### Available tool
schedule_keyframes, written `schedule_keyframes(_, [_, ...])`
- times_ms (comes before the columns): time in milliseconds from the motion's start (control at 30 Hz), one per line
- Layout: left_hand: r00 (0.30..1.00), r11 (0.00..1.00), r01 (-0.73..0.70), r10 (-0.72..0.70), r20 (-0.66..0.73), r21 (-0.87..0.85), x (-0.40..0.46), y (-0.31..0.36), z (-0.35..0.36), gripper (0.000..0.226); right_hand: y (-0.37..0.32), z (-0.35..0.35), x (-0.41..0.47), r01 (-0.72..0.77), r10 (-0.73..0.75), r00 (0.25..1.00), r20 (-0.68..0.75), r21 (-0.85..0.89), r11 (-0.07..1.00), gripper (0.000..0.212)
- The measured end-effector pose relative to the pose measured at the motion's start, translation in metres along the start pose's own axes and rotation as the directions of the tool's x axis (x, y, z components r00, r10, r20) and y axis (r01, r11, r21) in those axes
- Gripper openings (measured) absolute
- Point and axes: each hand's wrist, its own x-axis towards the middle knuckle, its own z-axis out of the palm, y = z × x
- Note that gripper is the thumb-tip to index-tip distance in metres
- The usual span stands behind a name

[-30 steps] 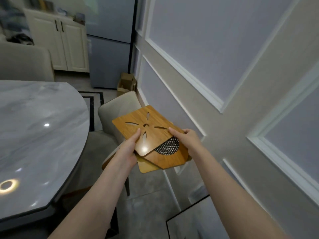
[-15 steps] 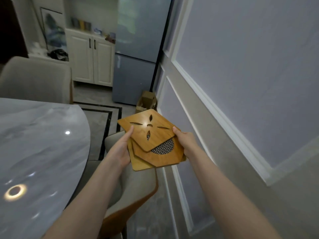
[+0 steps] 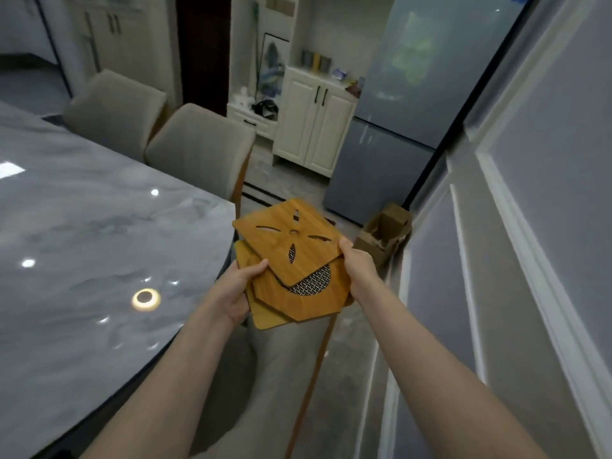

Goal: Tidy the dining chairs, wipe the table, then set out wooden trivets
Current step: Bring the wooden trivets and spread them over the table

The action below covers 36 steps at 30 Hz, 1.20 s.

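Trivets: a fanned stack of wooden trivets is held in mid-air btwn both hands, just right of the table's near-right edge and above a chair seat.
Top trivet: square w/ rounded corners, petal-shaped cut-outs round a small centre hole; it lies skewed over the ones beneath.
Lower trivets: at least two more show under it; one has a dark mesh-patterned patch peeking out at the near side.
Left hand: grips the stack's left edge, thumb lying on top of the wood, fingers hidden underneath.
Right hand: grips the right edge, thumb on top, fingers curled under and out of sight.
Table: glossy grey marble-look top w/ dark rim, fills the left side; ceiling lights reflect in it.
Chairs: two beige upholstered chairs stand at the table's far side; a third chair, wood-trimmed, sits near, below the stack.
Background: grey-blue fridge at far right, cream cabinet to its left, cardboard box on the floor by the panelled wall.
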Motion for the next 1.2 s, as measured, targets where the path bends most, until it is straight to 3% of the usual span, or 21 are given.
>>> schedule_keyframes(200, [0.954,0.976,-0.183,0.146,-0.262,-0.121,0.002,0.026,-0.04,0.036,-0.017,0.074,0.034,-0.025,0.045,0.936,0.35,-0.06,0.998,0.035])
schedule_keyframes(333, [0.9,0.952,-0.264,0.186,-0.393,-0.153,-0.005,0.041,-0.082,0.024,-0.02,0.125,0.04,-0.007,0.069,0.868,0.492,-0.125,0.992,0.016])
schedule_keyframes(533, [0.8,0.902,-0.382,0.214,-0.561,-0.201,-0.022,0.042,-0.134,0.017,-0.003,0.187,0.04,-0.146,0.194,0.771,0.607,-0.128,0.981,0.005])
schedule_keyframes(633, [0.742,0.882,-0.417,0.193,-0.642,-0.217,-0.032,0.037,-0.164,0.032,0.011,0.218,0.041,-0.197,0.249,0.721,0.647,-0.153,0.968,0.01])
schedule_keyframes(900, [0.495,0.72,-0.655,0.179,-0.85,-0.229,-0.053,0.02,-0.195,0.046,0.033,0.297,0.047,-0.188,0.321,0.574,0.753,-0.261,0.947,0.028])
schedule_keyframes(967, [0.404,0.671,-0.715,0.168,-0.899,-0.196,-0.06,0.012,-0.197,0.043,0.039,0.31,0.049,-0.173,0.326,0.535,0.779,-0.277,0.945,0.031])
schedule_keyframes(1067, [0.265,0.612,-0.779,0.129,-0.956,-0.133,-0.071,0.004,-0.2,0.032,0.052,0.32,0.051,-0.167,0.318,0.509,0.8,-0.271,0.948,0.035])
schedule_keyframes(1200, [0.126,0.553,-0.832,0.103,-0.987,-0.049,-0.089,-0.009,-0.209,0.044,0.069,0.324,0.049,-0.19,0.311,0.542,0.781,-0.246,0.95,0.036])
